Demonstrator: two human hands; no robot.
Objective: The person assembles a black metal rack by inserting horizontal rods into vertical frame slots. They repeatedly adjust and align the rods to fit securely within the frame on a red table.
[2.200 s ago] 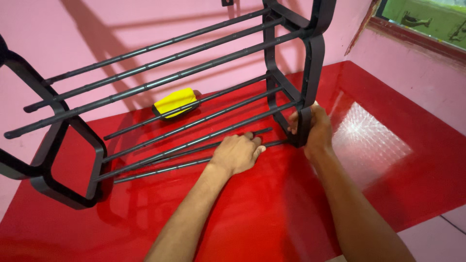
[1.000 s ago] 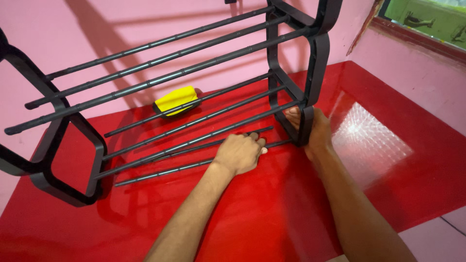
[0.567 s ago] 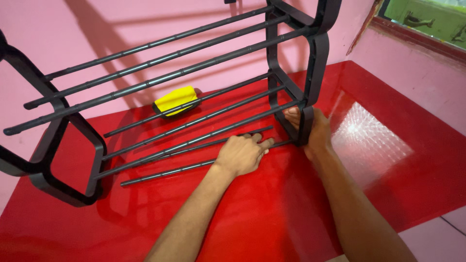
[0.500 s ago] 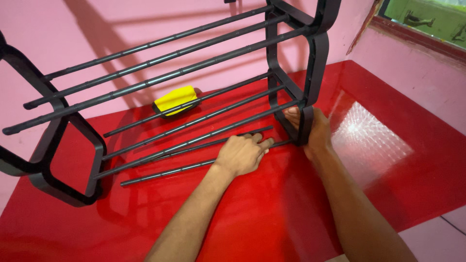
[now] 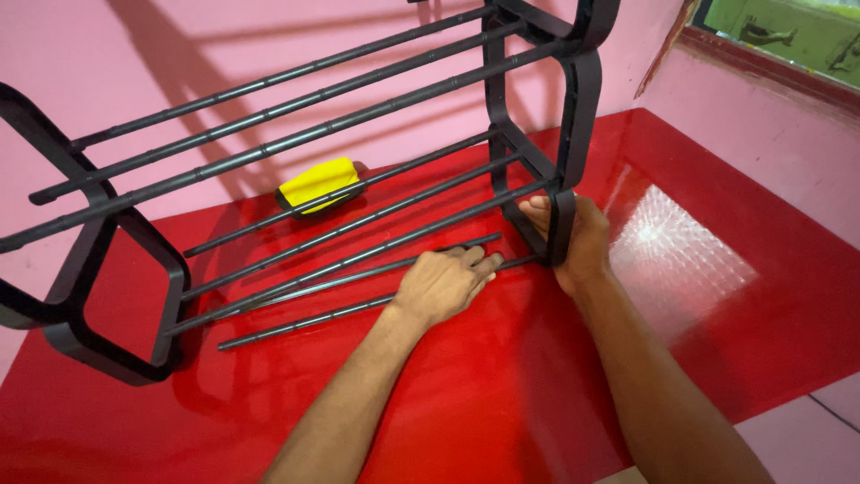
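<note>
Rod [image 5: 305,319] unmoved under left grip [image 5: 441,285]

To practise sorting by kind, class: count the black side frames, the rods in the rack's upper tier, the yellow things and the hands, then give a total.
Black side frames: 2
Upper-tier rods: 3
Yellow object: 1
Hands: 2, left hand and right hand
Total: 8

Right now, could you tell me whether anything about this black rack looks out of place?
Yes: one thin black metal rod lies loose on the glossy red floor, its left end unattached to the left side frame.
</note>
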